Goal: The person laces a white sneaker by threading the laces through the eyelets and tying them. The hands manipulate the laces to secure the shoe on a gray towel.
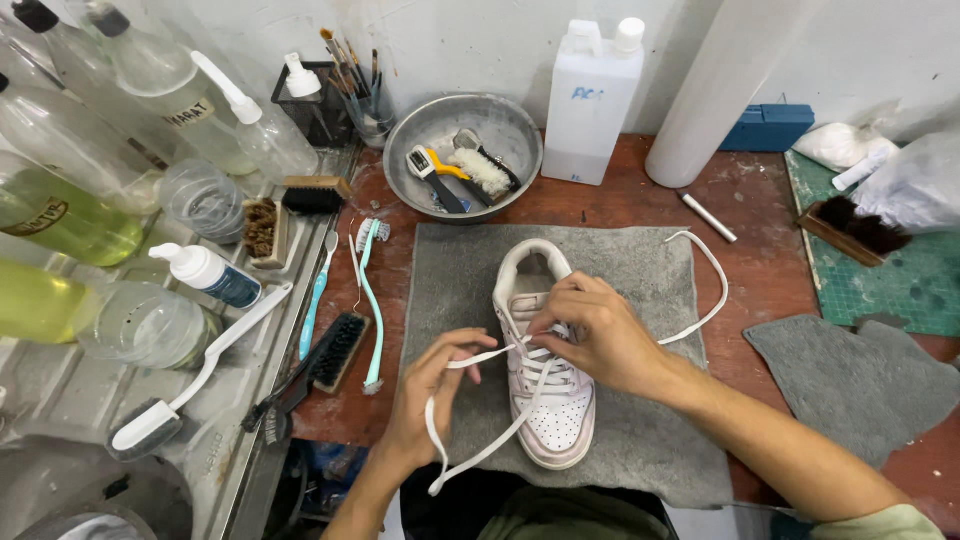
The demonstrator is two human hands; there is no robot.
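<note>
Fingers (468,352) of the left hand (425,400) pinched on a white lace (470,455), which loops down below the palm and runs back up to the shoe. Right hand (600,335) just beyond, fingers curled over the eyelets, gripping the lace where it crosses the tongue. White sneaker (545,400) lies toe toward the person, heel away, on a grey cloth (640,440) spread on the reddish desk (760,270). Lace's other end trails off right across the cloth, curving back toward the far edge. Left of the cloth: teal toothbrush (370,300), small black-bristled brush (338,350). Right: second grey cloth (860,385), green cutting mat (900,285). Farther back: metal bowl (440,125) holding brushes, white plastic jug (592,100) against the wall.
</note>
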